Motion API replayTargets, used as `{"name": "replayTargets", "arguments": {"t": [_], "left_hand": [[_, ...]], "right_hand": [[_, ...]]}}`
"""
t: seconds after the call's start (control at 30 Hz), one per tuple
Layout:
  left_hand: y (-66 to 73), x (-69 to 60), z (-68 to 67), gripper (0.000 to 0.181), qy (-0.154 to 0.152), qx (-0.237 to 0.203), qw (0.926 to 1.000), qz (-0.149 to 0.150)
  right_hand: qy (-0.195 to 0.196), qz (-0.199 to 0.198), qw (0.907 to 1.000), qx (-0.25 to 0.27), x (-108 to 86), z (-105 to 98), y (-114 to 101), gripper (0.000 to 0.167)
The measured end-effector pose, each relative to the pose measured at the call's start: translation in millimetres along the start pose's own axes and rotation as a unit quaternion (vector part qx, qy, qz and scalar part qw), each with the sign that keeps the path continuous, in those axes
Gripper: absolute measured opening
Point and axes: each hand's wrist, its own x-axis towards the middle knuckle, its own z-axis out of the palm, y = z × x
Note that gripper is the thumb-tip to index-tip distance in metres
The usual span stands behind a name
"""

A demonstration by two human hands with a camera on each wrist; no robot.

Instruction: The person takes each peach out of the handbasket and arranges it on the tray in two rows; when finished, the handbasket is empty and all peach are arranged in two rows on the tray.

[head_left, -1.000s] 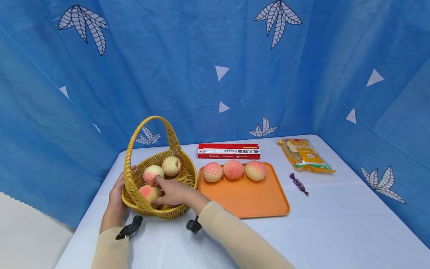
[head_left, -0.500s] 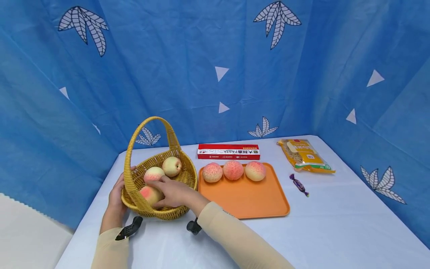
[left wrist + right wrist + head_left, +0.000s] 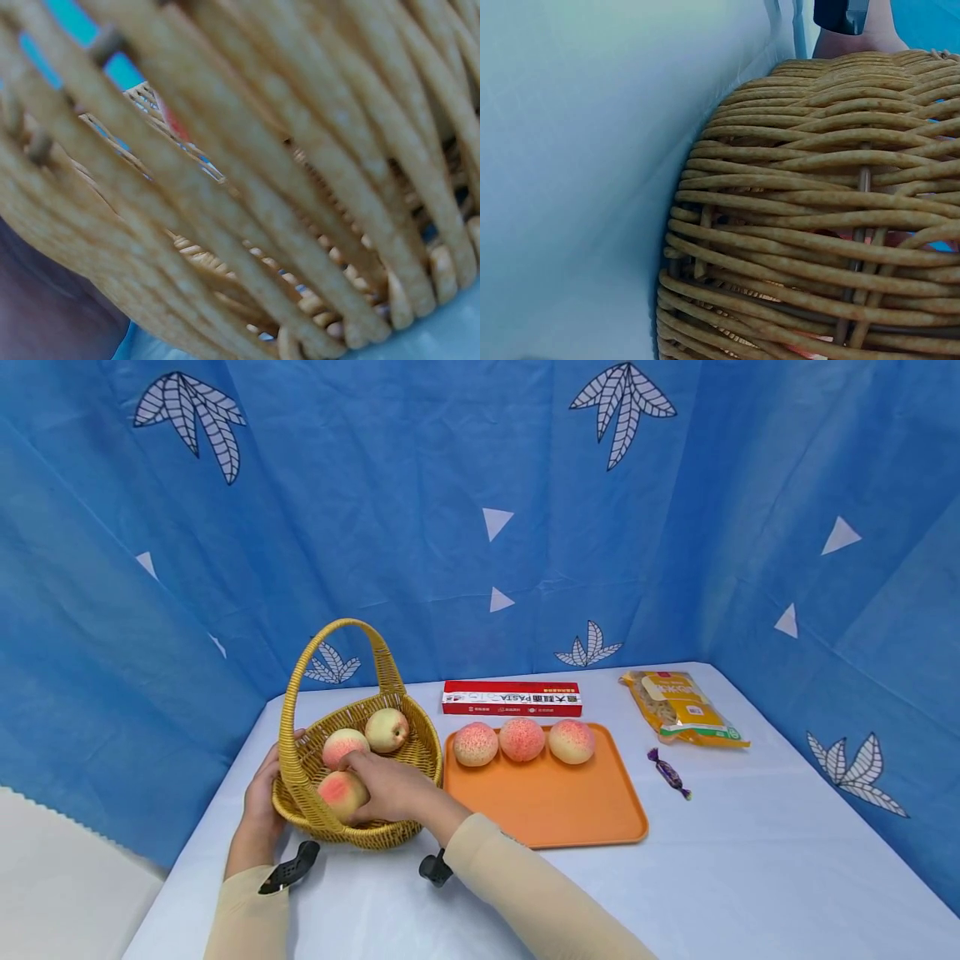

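A yellow wicker basket (image 3: pixel 432 752) with a tall arched handle stands at the left of the table in the head view. My left hand (image 3: pixel 262 789) holds its left side, fingertips over the rim. Inside lie a pale peach (image 3: pixel 387 730) at the back and a pink-topped peach (image 3: pixel 345 747) in the middle. My right hand (image 3: pixel 393 785) reaches in over the near right rim and grips the front peach (image 3: pixel 342 797); its far fingers are hidden. Both wrist views are mostly filled by the basket's weave (image 3: pixel 300 180), (image 3: pixel 817 180).
Right of the basket lies an orange tray (image 3: pixel 555 802) with three peaches (image 3: pixel 521 740) along its far edge. Behind it is a red pasta box (image 3: pixel 512 698). A yellow pasta bag (image 3: pixel 681 708) and a purple wrapped candy (image 3: pixel 669 773) lie farther right. Blue curtain surrounds the table.
My right hand's fingers have shifted around the front peach, which has turned and moved slightly to the right. The left hand and the basket have stayed in place.
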Motion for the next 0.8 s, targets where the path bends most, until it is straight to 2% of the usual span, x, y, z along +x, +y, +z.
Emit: {"name": "replayTargets", "arguments": {"t": [0.17, 0.3, 0.47, 0.6, 0.8], "left_hand": [[0.3, -1.2, -0.2, 0.051, 0.001, -0.001, 1.0000, -0.002], [1.0, -1.5, -0.4, 0.052, 0.002, 0.001, 1.0000, -0.001], [1.2, -0.7, -0.3, 0.052, 0.000, 0.001, 1.0000, -0.002], [1.3, -0.4, 0.1, 0.051, 0.002, -0.001, 1.0000, -0.005], [3.1, 0.4, 0.5, 0.051, 0.011, 0.013, 0.9998, -0.006]], "right_hand": [[0.008, 0.002, 0.9999, -0.011, -0.4, 1, -1, 0.066], [0.016, -0.005, 0.9996, -0.022, -1.6, 1, -1, 0.072], [0.018, -0.006, 0.9998, -0.010, -4.2, -3, -2, 0.081], [0.031, -0.011, 0.9994, 0.010, -6.5, -4, 0, 0.079], [0.043, -0.013, 0.9954, 0.084, -10.6, -8, 6, 0.081]]}}
